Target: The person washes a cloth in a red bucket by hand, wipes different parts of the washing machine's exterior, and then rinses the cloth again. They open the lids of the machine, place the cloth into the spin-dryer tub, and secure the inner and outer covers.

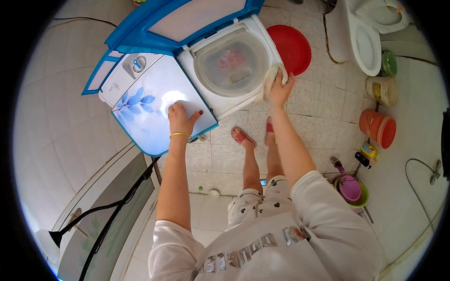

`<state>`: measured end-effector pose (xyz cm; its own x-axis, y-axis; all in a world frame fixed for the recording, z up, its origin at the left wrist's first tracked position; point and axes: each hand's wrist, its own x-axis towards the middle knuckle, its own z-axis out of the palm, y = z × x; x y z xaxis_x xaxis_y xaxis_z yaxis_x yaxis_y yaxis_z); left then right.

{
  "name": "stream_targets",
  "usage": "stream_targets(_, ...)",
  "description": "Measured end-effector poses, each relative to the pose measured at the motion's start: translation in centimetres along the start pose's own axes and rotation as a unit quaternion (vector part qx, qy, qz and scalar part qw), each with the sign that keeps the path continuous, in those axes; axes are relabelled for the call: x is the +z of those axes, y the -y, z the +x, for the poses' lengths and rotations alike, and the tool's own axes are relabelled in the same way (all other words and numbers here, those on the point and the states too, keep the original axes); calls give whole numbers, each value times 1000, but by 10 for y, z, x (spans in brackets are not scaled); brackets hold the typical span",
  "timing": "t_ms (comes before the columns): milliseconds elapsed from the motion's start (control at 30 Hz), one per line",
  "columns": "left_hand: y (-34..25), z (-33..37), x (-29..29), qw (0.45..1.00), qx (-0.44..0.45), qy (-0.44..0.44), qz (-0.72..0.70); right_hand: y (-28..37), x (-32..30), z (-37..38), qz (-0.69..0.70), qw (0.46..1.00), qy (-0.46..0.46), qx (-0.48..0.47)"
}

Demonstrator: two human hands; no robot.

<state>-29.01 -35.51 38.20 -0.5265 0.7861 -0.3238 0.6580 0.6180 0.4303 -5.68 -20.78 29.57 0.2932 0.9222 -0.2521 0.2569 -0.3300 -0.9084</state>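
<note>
My right hand (281, 92) is closed around a bunched pale cloth (268, 84) at the edge of the washing machine (229, 106). My left hand (182, 120), fingers curled and thumb spread, touches its leaf-printed cover (145, 129). Beyond the cloth, a red basin (293, 49) is on the floor (323, 110).

A: Could you see the whole right hand (280, 92)?
B: No, the pale cloth (269, 83) hid some of it. The left hand's (182, 120) palm was hidden too.
A: And the pink patch (232, 59) in the tub (205, 70)?
B: Too hazy to name. The washing machine (157, 86) covered the red basin's (293, 49) left side.
A: What got cut off?
B: The blue lid (197, 21) and toilet (367, 44) on the far side, the shirt (323, 234) nearest. One green speck (200, 188) was too tiny to tell.
</note>
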Motion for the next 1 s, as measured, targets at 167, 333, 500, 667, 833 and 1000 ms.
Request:
stream_targets(167,3,-2,-1,1000,-5,-5,4,4,36,-73,160,976,-106,100)
stream_targets(333,-4,1,5,1000,-10,3,9,-8,64,-157,149,961,13,234)
stream_targets(500,0,0,-2,999,-47,16,13,-15,62,-182,171,925,162,297)
stream_targets(667,-6,6,-2,995,-71,55,32,-17,16,-135,-94,939,298,144)
stream_targets(833,-5,3,-6,994,-87,52,46,115,22,-112,-128,918,374,11)
stream_targets(1000,-19,6,1,994,-89,53,28,117,119,-59,29,929,307,-204)
